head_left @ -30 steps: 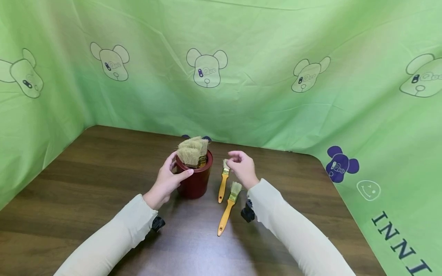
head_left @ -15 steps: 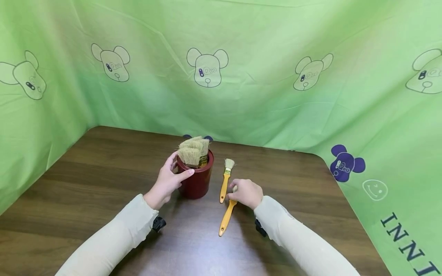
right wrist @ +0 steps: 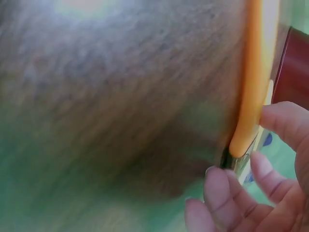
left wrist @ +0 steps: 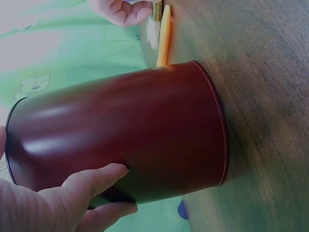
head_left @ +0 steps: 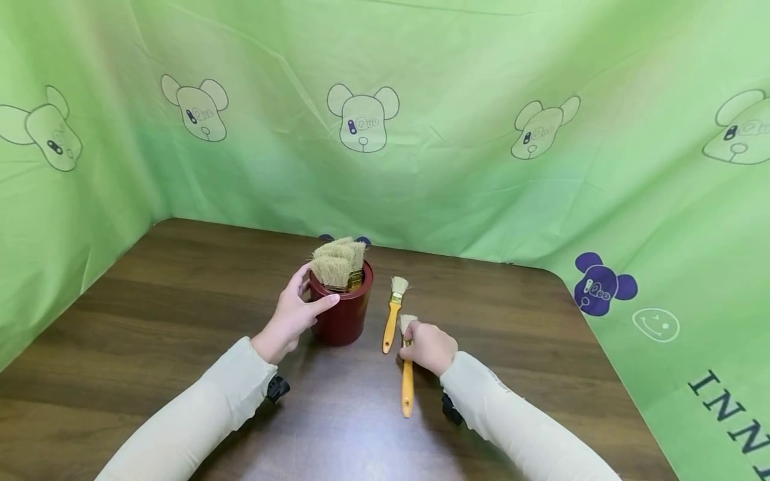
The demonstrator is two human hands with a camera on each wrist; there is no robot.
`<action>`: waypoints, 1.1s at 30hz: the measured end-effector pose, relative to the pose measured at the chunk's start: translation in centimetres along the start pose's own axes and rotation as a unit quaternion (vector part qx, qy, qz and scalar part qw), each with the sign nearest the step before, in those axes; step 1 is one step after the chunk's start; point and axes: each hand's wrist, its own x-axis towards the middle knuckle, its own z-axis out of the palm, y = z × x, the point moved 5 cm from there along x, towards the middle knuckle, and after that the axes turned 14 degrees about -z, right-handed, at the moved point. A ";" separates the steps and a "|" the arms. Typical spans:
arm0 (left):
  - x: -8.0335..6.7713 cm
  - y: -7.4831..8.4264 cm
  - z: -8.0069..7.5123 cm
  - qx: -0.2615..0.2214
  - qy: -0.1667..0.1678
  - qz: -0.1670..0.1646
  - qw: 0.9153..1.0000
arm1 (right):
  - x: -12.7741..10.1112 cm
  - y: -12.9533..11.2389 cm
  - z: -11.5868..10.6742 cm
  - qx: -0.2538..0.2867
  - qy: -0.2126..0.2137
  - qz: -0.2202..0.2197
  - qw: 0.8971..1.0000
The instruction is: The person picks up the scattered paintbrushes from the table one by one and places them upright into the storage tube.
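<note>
A dark red cylindrical pot [head_left: 341, 324] stands upright on the table, several paintbrushes [head_left: 333, 267] poking bristles-up from its mouth. My left hand [head_left: 291, 319] grips its left side near the rim, thumb toward the front; the left wrist view shows fingers curved against the smooth wall of the pot [left wrist: 130, 130]. To the right, my right hand [head_left: 430, 346] pinches a yellow-handled paintbrush [head_left: 408, 387] around its metal ferrule, handle pointing toward me. In the right wrist view its orange-yellow handle [right wrist: 253, 77] lies close to the tabletop, the thumb touching it.
Another yellow-handled paintbrush [head_left: 391, 326] lies between the pot and my right hand, bristles pointing away. The brown wooden table [head_left: 198, 294] ends at a green printed curtain [head_left: 433, 167] at the back and sides.
My right hand has moved down from beside the far loose paintbrush to the nearer one and taken hold of it. That brush has turned straighter, handle swinging right. My left hand stays on the pot.
</note>
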 end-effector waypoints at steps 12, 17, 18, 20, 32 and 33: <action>0.2 -0.1 -0.2 -0.004 -0.004 0.014 1.000 | -0.2 1.9 -0.9 -0.001 -0.024 -0.151 0.988; 0.3 -0.3 -0.3 0.001 0.002 0.017 1.000 | -0.5 3.0 -1.3 0.006 -0.031 -0.191 0.981; 0.4 -0.4 -0.3 0.002 0.003 0.018 1.000 | -0.6 3.2 -1.2 0.005 -0.033 -0.196 0.980; 0.4 -0.6 -0.3 0.004 0.003 0.019 1.000 | -0.7 3.7 -1.1 0.007 -0.035 -0.197 0.980; 0.4 -0.8 -0.2 -0.003 -0.004 0.016 1.000 | -1.1 5.3 -0.2 0.039 0.045 -0.207 0.977; 0.4 -0.8 -0.2 -0.002 -0.004 0.016 1.000 | -1.1 5.3 -0.1 0.042 0.042 -0.208 0.976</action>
